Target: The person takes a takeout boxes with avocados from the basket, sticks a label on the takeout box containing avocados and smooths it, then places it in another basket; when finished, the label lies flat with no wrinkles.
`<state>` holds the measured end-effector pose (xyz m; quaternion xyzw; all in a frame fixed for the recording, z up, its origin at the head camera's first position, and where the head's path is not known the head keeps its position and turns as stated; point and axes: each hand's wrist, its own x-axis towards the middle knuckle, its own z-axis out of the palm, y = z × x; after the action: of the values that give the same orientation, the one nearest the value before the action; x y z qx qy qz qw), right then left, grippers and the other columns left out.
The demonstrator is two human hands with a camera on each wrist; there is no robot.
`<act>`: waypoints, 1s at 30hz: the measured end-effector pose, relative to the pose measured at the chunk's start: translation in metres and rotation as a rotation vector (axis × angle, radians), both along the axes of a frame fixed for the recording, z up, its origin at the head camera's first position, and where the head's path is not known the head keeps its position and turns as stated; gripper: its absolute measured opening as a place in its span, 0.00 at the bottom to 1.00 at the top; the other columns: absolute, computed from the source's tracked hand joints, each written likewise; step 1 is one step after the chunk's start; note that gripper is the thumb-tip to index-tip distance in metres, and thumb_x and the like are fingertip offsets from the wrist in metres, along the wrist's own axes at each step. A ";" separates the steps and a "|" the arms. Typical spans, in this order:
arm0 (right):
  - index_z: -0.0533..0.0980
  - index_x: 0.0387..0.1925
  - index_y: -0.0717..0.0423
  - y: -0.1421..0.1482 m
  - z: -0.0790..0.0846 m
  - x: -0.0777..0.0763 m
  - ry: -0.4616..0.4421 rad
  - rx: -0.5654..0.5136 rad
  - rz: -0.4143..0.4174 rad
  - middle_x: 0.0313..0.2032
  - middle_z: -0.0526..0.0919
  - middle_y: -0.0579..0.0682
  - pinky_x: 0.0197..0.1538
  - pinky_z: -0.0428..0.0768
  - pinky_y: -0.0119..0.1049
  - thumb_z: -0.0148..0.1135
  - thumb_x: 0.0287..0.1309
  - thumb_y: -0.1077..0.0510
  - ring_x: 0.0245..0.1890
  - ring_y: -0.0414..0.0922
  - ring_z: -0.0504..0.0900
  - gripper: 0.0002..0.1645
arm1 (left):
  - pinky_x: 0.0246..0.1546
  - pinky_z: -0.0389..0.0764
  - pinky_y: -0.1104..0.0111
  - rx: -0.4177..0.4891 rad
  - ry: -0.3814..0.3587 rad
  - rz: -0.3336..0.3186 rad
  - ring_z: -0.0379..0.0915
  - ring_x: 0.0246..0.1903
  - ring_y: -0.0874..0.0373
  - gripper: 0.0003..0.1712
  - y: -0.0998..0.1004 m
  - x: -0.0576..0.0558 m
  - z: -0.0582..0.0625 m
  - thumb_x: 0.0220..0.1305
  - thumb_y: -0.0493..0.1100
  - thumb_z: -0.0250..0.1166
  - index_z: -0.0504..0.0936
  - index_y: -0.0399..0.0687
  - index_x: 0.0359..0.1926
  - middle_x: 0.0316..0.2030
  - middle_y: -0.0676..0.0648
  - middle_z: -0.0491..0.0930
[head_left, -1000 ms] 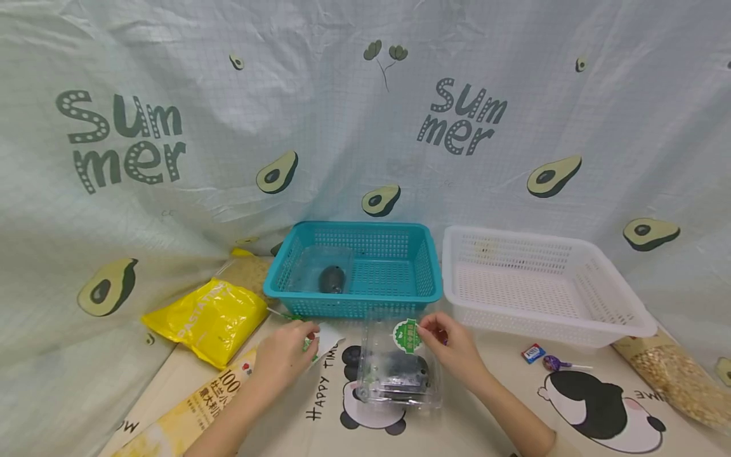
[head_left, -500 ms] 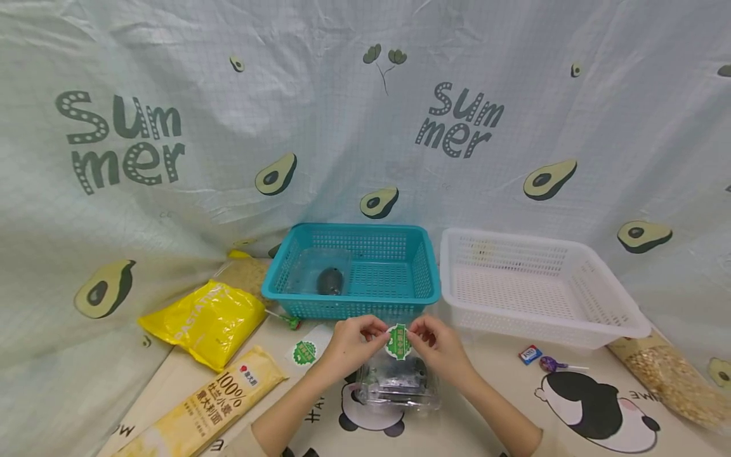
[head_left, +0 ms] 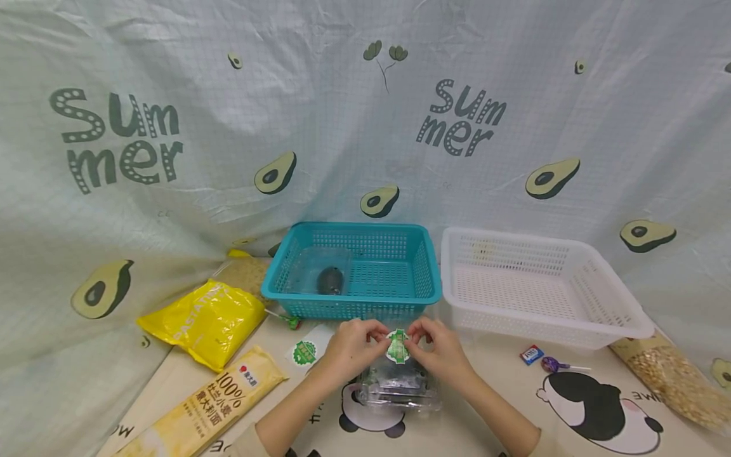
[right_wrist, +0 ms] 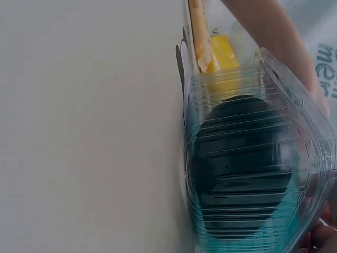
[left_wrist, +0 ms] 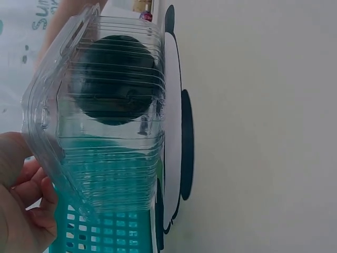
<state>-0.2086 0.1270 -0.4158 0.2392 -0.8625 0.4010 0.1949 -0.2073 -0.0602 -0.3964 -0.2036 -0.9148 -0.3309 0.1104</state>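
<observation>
A clear plastic clamshell box with a dark oval fruit inside lies on the table in front of me. Above the box's far part is a round green-and-white sticker. My left hand pinches its left edge between thumb and forefinger. On the opposite edge my right hand pinches it the same way. Whether the sticker touches the lid I cannot tell. In the left wrist view, the ribbed box side hides the sticker. Left of the hands lies a backing sheet with another green sticker on it.
A teal basket behind the hands holds another clear box with a dark fruit. Right of it stands a white basket. Pasta packages lie left. A small candy, a lollipop and a grain bag are right.
My left hand has come right from the backing sheet to the sticker's left edge. The right hand has shifted slightly left with the sticker, which has dipped slightly in the last half second.
</observation>
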 end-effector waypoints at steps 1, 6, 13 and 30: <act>0.73 0.27 0.50 0.000 0.000 0.000 0.007 0.003 0.004 0.20 0.72 0.34 0.29 0.69 0.29 0.68 0.39 0.65 0.25 0.43 0.69 0.13 | 0.19 0.65 0.77 -0.014 0.012 0.004 0.63 0.23 0.67 0.06 0.000 0.001 0.000 0.51 0.47 0.64 0.83 0.53 0.31 0.21 0.61 0.76; 0.74 0.27 0.51 0.001 -0.002 -0.001 0.083 0.039 0.015 0.22 0.73 0.37 0.29 0.68 0.28 0.70 0.36 0.65 0.26 0.45 0.69 0.15 | 0.20 0.65 0.77 -0.105 0.132 0.009 0.65 0.24 0.66 0.08 0.001 0.001 -0.001 0.48 0.49 0.66 0.83 0.53 0.30 0.21 0.60 0.77; 0.78 0.27 0.49 0.001 0.000 -0.003 0.211 0.149 0.048 0.31 0.80 0.40 0.37 0.73 0.32 0.71 0.34 0.62 0.36 0.39 0.71 0.13 | 0.35 0.73 0.70 -0.156 0.345 -0.071 0.70 0.36 0.63 0.11 0.001 0.001 -0.004 0.47 0.51 0.67 0.82 0.55 0.33 0.32 0.58 0.80; 0.81 0.23 0.44 0.013 0.003 0.006 0.274 0.365 0.057 0.34 0.82 0.38 0.38 0.68 0.34 0.68 0.40 0.53 0.34 0.35 0.69 0.04 | 0.39 0.69 0.66 -0.336 0.344 -0.152 0.72 0.42 0.63 0.10 -0.010 0.014 -0.003 0.52 0.53 0.61 0.85 0.59 0.32 0.38 0.60 0.81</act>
<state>-0.2027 0.1399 -0.4131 0.3472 -0.8790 0.2075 0.2523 -0.1930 -0.0707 -0.3992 -0.3407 -0.9067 -0.1423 0.2038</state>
